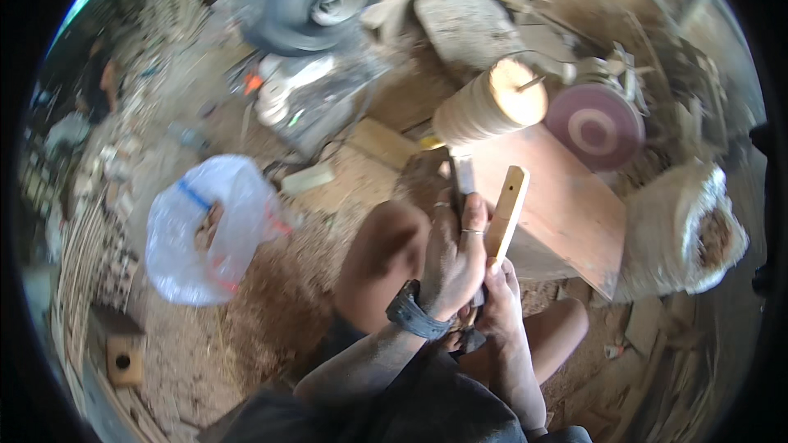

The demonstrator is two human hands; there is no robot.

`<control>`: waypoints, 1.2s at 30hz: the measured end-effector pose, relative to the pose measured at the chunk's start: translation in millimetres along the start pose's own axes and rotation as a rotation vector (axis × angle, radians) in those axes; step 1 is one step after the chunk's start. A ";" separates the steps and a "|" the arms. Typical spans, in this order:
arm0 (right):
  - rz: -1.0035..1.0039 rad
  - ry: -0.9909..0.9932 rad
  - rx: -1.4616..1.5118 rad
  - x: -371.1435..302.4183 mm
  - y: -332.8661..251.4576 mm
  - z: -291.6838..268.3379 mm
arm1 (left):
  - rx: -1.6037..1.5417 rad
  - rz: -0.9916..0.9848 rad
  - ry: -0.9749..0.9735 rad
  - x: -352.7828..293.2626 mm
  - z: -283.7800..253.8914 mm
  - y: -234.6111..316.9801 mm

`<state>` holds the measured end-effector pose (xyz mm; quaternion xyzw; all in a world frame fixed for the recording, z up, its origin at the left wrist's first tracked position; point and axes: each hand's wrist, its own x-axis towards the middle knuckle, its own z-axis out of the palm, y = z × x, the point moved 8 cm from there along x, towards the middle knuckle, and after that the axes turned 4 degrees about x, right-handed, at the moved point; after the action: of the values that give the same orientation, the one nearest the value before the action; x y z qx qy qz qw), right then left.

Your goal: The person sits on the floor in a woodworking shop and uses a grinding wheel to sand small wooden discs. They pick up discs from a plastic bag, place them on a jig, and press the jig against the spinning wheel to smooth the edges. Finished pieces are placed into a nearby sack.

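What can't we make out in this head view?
All in the head view:
- Wood strip: lower end, covered by the right hand.
- Dark bar: middle, behind the left hand; tool type unclear.
- Bag: contents, clouded by its plastic.
- Grey machine: blurred, cut off by the top edge.

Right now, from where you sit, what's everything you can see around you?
Wooden stick: 1, pale, in the right hand
Flat bar: 1, dark grey, in the left hand
Drum: 1, cream, beyond the hands
Wheel: 1, purple with pale ring, right of the drum
Board: 1, tan, below the drum
Bag: 1, clear, on the left
Wrapped bundle: 1, whitish, far right
Holed block: 1, tan, lower left
Round machine: 1, blue-grey, top, blurred
Scraps: many, mostly too blurred to count
Wristband: 1, dark, left wrist
Hands: 2, left and right, centre
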<state>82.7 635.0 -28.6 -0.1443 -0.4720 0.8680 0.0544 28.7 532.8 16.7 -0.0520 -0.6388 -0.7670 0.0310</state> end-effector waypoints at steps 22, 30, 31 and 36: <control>-0.526 -0.009 -0.155 -11.1 -19.4 69.7 | 1.186 -0.326 0.871 -64.0 -699.9 -39.7; -0.730 -0.632 -0.733 -35.1 102.2 217.9 | 1.359 -0.430 0.760 15.2 -681.8 5.0; -0.785 -0.626 -0.730 -36.4 102.7 220.2 | 1.344 -0.424 0.784 15.5 -682.3 6.0; -0.794 -0.539 -0.760 -26.7 67.9 195.8 | 1.321 -0.399 0.750 16.7 -687.9 -3.2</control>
<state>51.8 434.3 20.4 0.2580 -0.7636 0.5582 0.1971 -15.9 -142.6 -107.1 0.3550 -0.9069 -0.1856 0.1308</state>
